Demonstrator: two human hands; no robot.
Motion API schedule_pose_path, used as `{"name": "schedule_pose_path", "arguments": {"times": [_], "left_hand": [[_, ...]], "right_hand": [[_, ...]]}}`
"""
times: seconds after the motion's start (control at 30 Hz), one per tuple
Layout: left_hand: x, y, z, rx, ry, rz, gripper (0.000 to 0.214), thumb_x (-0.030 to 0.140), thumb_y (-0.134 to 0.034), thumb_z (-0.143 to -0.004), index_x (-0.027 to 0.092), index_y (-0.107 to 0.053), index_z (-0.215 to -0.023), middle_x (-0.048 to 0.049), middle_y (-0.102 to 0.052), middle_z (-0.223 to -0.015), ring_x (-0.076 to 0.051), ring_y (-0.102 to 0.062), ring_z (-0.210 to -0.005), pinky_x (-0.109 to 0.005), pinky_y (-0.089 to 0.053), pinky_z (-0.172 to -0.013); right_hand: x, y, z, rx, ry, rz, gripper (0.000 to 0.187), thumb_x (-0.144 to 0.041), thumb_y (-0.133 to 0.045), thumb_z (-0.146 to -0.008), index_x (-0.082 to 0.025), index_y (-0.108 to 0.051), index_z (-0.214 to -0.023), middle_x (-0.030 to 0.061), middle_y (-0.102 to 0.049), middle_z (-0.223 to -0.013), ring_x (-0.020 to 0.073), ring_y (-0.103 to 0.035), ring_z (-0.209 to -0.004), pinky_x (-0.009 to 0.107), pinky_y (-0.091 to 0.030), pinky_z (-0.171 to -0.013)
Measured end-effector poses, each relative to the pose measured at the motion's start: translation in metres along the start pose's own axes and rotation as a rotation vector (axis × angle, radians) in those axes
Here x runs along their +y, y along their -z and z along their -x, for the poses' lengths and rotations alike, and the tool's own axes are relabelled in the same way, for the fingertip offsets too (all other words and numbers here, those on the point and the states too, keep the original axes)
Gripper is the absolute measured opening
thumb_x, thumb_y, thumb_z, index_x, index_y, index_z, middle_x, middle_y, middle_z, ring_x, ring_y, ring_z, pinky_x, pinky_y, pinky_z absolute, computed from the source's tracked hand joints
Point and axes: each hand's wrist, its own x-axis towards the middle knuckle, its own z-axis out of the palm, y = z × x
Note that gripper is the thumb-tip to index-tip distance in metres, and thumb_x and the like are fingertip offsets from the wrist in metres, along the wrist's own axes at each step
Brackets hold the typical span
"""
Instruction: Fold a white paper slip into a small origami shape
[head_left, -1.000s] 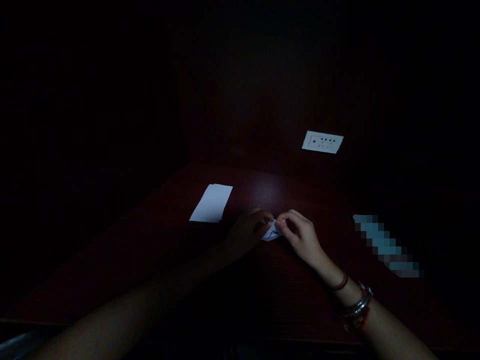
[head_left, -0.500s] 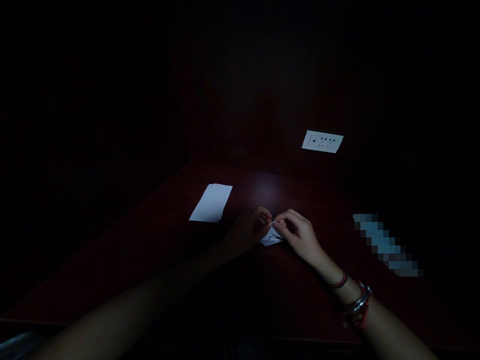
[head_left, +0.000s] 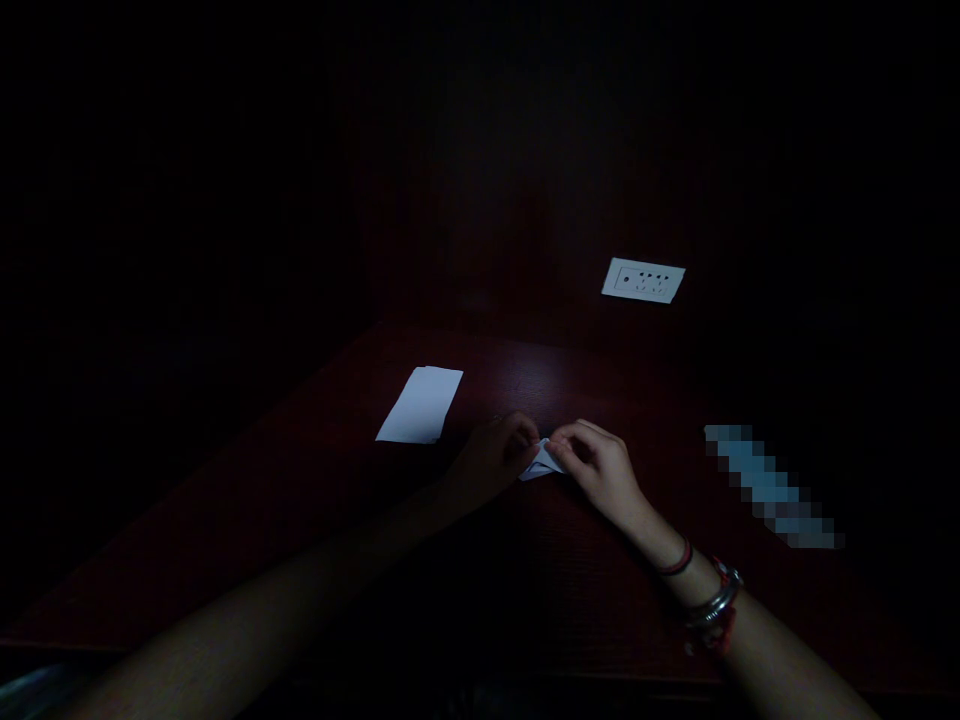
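Evidently, the folded paper [head_left: 545,464], white and small, is at the middle of the table [head_left: 300,460], between the fingertips of both hands; the step in hand looks like shaping or creasing it, and the next move seems to call for light, steady fingertips so that its edges stay aligned. The right hand [head_left: 600,466] pinches its right side, thumb against curled fingers; the left hand [head_left: 495,455], in deep shadow, appears to pinch its left side, also narrowly closed. Farther off to the left lies a white paper stack [head_left: 421,405]; to the right is a pixelated bluish object [head_left: 772,487], its nature unclear; a socket plate [head_left: 643,281] is on the far wall.
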Motion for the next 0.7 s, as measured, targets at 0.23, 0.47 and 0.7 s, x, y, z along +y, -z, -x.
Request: {"name": "schedule_pose_path", "arguments": {"times": [0.23, 0.47, 0.7], "left_hand": [[0.0022, 0.0006, 0.0013, 0.023, -0.042, -0.058, 0.006, 0.018, -0.047, -0.072, 0.017, -0.048, -0.078, 0.0016, -0.053, -0.075, -0.008, -0.05, -0.067, -0.019, -0.04, -0.06], [0.0017, -0.0003, 0.0015, 0.009, -0.041, -0.034, 0.006, 0.018, -0.045, -0.073, 0.017, -0.047, -0.079, 0.0019, -0.053, -0.075, -0.008, -0.05, -0.067, -0.02, -0.041, -0.06], [0.003, 0.0001, 0.0011, 0.004, -0.04, -0.056, 0.007, 0.017, -0.046, -0.073, 0.018, -0.047, -0.079, 0.0015, -0.053, -0.077, -0.008, -0.049, -0.069, -0.021, -0.04, -0.062]], "right_hand": [[-0.002, 0.0026, 0.0002, -0.038, 0.059, 0.044, 0.018, -0.026, -0.04, -0.078, -0.016, -0.054, -0.073, 0.0021, -0.052, -0.067, 0.0106, -0.047, -0.061, 0.021, -0.036, -0.056], [-0.0017, 0.0032, 0.0011, -0.026, 0.086, 0.068, 0.015, -0.026, -0.042, -0.077, -0.016, -0.052, -0.073, 0.0008, -0.051, -0.064, 0.0098, -0.046, -0.059, 0.02, -0.036, -0.056], [-0.0052, 0.0039, 0.0014, -0.045, 0.07, 0.076, 0.015, -0.025, -0.039, -0.077, -0.016, -0.051, -0.073, 0.0018, -0.051, -0.066, 0.0107, -0.046, -0.06, 0.021, -0.036, -0.057]]}}
